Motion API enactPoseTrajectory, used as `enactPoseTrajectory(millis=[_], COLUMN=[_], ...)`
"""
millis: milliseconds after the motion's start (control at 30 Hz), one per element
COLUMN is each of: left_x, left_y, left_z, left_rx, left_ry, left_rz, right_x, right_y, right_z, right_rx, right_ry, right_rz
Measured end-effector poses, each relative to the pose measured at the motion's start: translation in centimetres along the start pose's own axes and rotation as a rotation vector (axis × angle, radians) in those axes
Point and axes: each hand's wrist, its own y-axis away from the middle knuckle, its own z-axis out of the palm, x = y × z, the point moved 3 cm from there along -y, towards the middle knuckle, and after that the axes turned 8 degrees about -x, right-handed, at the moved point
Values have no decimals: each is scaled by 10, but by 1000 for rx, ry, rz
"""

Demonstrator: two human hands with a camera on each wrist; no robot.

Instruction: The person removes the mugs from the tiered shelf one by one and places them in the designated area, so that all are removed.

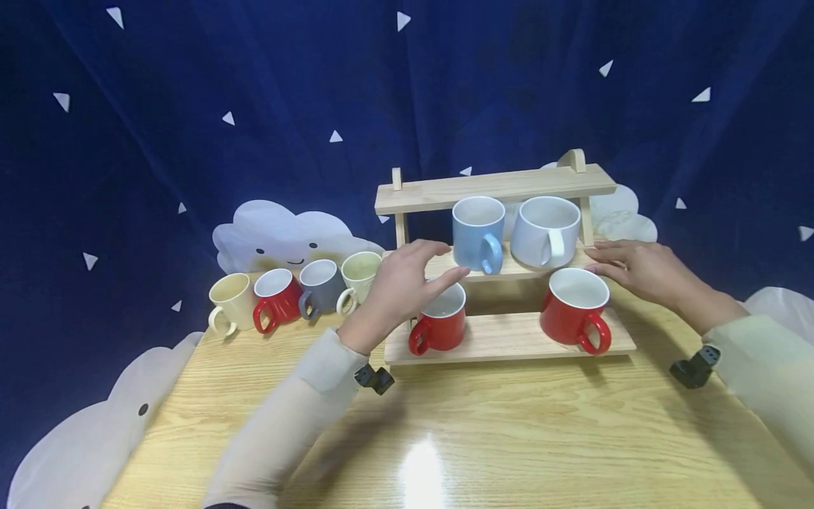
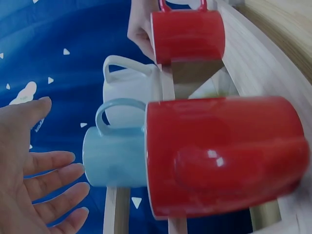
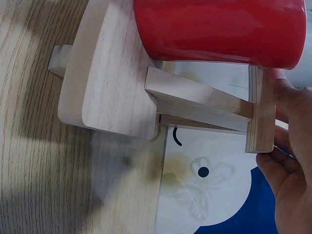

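A three-tier wooden shelf [image 1: 492, 329] stands on the table with mugs on it. My left hand [image 1: 402, 286] hovers by its left side, thumb and fingers spread apart around nothing. Closest to those fingers is a light blue mug [image 1: 473, 237] on the middle tier, beside a white mug [image 1: 540, 233]. In the left wrist view a gap shows between the fingertips [image 2: 73, 170] and the blue mug. My right hand [image 1: 655, 272] grips the right end of the middle board [image 3: 263, 112]. On the bottom tier sit a left red mug [image 1: 445, 326] and a right red mug [image 1: 569, 307].
Left of the shelf stands a row of mugs: cream [image 1: 234, 300], red [image 1: 280, 293], grey [image 1: 322, 286] and pale green [image 1: 361, 272]. The top board [image 1: 496, 187] spans above the blue and white mugs. A dark blue curtain [image 1: 286, 92] hangs behind the table [image 1: 509, 431].
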Motion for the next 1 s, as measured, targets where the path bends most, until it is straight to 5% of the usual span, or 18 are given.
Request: enactPoseTrajectory(millis=[600, 800, 1000], left_x=[23, 27, 36], left_y=[-21, -28, -31], left_z=[22, 30, 39], left_rx=[-7, 38, 147], left_ry=[-65, -133, -277], left_rz=[-32, -18, 83], right_x=[3, 3, 1], right_y=[0, -1, 0], right_z=[1, -1, -1], right_rx=[-25, -24, -29], right_ry=[-3, -2, -10], right_rz=[17, 11, 18])
